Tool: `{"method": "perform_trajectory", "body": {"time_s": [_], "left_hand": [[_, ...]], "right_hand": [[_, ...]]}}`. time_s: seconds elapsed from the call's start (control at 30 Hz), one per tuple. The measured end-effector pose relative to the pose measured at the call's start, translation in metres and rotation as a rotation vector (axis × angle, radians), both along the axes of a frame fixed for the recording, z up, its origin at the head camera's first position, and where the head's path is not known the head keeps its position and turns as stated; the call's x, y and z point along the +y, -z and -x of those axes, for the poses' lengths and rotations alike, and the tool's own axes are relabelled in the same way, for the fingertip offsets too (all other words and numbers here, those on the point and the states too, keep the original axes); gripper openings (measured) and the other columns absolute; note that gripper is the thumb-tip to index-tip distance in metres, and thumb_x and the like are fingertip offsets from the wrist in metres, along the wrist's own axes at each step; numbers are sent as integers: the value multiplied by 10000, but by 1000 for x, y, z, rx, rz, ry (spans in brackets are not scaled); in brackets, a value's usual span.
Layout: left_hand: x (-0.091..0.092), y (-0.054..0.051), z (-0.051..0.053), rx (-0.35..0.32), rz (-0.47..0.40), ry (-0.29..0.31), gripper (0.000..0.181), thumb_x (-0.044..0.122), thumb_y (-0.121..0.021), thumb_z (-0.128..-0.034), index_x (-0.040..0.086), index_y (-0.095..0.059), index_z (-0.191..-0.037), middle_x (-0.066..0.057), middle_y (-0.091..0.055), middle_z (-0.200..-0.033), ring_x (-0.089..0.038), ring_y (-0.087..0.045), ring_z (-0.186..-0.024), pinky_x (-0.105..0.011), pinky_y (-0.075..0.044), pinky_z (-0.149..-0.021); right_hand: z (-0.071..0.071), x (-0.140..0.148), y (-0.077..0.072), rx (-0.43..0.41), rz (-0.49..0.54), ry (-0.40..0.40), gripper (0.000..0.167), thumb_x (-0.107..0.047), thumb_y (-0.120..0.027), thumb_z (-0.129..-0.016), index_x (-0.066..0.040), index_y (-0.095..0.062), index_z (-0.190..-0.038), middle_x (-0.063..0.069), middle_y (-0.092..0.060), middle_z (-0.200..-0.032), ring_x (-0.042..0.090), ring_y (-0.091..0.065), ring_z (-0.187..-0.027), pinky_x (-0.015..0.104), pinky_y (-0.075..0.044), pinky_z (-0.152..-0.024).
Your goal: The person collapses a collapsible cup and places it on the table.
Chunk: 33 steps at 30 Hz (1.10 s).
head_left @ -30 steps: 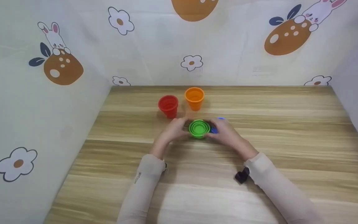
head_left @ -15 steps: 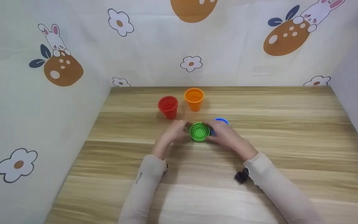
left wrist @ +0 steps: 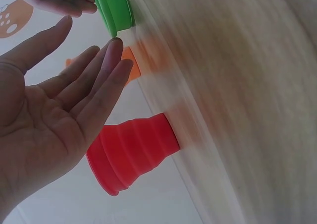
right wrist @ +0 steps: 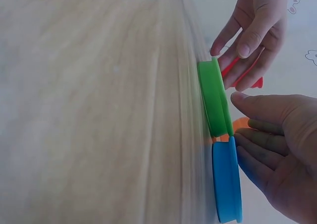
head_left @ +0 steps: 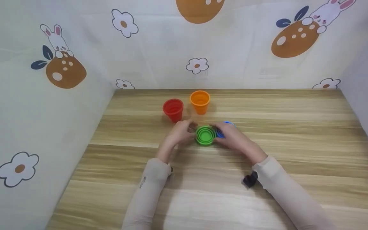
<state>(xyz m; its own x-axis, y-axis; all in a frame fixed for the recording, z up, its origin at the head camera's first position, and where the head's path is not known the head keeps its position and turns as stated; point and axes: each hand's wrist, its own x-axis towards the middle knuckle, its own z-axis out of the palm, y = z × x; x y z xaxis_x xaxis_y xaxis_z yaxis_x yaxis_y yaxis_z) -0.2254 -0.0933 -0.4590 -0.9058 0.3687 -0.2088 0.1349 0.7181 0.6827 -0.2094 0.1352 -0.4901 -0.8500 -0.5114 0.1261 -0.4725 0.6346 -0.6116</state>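
A flattened green cup (head_left: 205,135) lies on the table between the two hands. My left hand (head_left: 181,132) is at its left side, fingers relaxed and apart; in the left wrist view the left hand (left wrist: 59,95) holds nothing, its fingertips close to the green rim (left wrist: 115,11). My right hand (head_left: 232,137) is at the cup's right, partly over a flattened blue cup (head_left: 220,132). In the right wrist view the green cup (right wrist: 215,97) and blue cup (right wrist: 227,179) sit edge to edge, with the right hand (right wrist: 282,144) loosely spread beside them; contact is unclear.
Behind the hands stand a red cup (head_left: 173,110) and an orange cup (head_left: 200,102), both extended and upright. A patterned cloth wall (head_left: 158,48) borders the wooden table (head_left: 203,204) at the back and left. A black object (head_left: 250,179) sits at the right cuff.
The green cup has moved slightly toward the person since a second ago. Both hands have loosened from its sides, and the blue cup shows more beside the right hand.
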Motion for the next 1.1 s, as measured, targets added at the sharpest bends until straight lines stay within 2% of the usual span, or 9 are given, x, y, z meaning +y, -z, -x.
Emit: {"method": "perform_trajectory", "body": {"time_s": [0.2,0.43,0.63,0.87,1.1], "left_hand": [[1,-2,3,4,-58,-57,396,56,-662,-925,-4,-584,-1309,-146,-680,-1253,-276,-659,-1171,-384,-532,-1034],[-1,-4,6,56,-100,-143,412,83,-679,-925,13,-574,-1317,-136,-664,-1276,-271,-656,-1176,-386,-527,-1042],[2,-7,9,100,-153,-197,429,82,-694,-911,24,-569,-1317,-129,-655,-1289,-276,-644,-1179,-386,-519,-1051],[8,-8,11,99,-206,-252,484,100,-710,-910,41,-530,-1356,-124,-604,-1372,-281,-601,-1248,-396,-498,-1084],[16,-5,13,94,-250,-295,635,121,-709,-915,83,-404,-1470,-94,-491,-1514,-256,-539,-1340,-381,-456,-1129]], "right_hand": [[1,4,-5,-38,25,32,546,-129,-721,-888,17,-537,-1381,220,-606,-1353,380,-569,-1260,535,-428,-1116],[5,6,-11,-91,42,85,543,-147,-702,-916,-29,-517,-1413,190,-567,-1419,362,-534,-1318,517,-405,-1147],[10,7,-13,-62,71,119,543,-144,-704,-917,-16,-513,-1409,211,-579,-1394,378,-548,-1297,513,-422,-1134],[17,3,-16,-66,171,144,551,-93,-711,-903,24,-502,-1400,264,-558,-1390,426,-563,-1271,506,-487,-1073],[24,-2,-15,-87,242,175,568,-59,-695,-911,41,-466,-1421,266,-517,-1431,410,-534,-1311,485,-487,-1078]]}}
